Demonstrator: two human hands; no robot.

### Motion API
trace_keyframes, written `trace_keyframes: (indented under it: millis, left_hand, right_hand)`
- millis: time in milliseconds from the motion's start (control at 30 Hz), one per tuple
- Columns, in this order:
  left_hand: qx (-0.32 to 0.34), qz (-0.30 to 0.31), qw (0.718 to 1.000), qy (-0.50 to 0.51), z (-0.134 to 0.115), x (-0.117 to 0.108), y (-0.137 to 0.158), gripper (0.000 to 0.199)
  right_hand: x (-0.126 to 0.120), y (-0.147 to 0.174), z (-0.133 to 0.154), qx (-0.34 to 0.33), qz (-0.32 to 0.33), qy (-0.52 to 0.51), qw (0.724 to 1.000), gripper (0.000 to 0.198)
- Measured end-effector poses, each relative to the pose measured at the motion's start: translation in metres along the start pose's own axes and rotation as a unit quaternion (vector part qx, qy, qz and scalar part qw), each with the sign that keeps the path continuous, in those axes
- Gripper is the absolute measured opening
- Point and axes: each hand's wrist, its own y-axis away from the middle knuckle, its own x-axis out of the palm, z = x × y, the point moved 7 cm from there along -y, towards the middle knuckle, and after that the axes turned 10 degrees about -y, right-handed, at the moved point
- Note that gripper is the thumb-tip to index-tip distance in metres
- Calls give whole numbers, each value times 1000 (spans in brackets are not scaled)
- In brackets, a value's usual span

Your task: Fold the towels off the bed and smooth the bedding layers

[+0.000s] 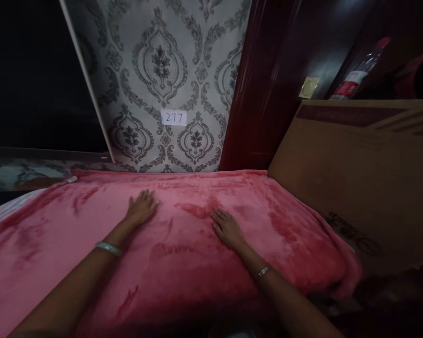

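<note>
A pink plush blanket point(183, 263) lies spread over a raised flat surface, with darker streaks where its pile is brushed. My left hand point(142, 207) rests palm down on it, left of the middle, fingers stretched out. A wide silver bangle circles that wrist. To the right, my right hand point(228, 228) also lies flat on the blanket, its fingers extended and holding nothing. A thin bracelet is on the right wrist. What supports the blanket is hidden beneath it.
A large cardboard box point(356, 178) stands along the right side, with a plastic bottle point(352, 80) above its top edge. Behind is a patterned wall with a paper label point(174, 117) reading 277. A dark screen point(38, 80) is at the left, and a dark red wooden panel point(254, 94) rises behind.
</note>
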Motion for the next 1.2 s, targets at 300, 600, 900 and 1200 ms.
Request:
trace_keyframes:
  millis: [300,600,900,1200]
  left_hand:
    - [37,4,999,-14,-45,51,-2,62]
    - [42,-13,998,-39,-35,62,-11,60]
    - [32,24,999,-12,-36,53,-9,63]
    - [23,74,997,-22,-47,28,2,64]
  right_hand:
    - [3,-74,32,32,19,-49,998,49]
    - [64,-124,112,-99,136,-40,985,52]
    - [-53,-102,-66,217,100,80,968,61]
    - [-146,13,-176,429,31,138,892,59]
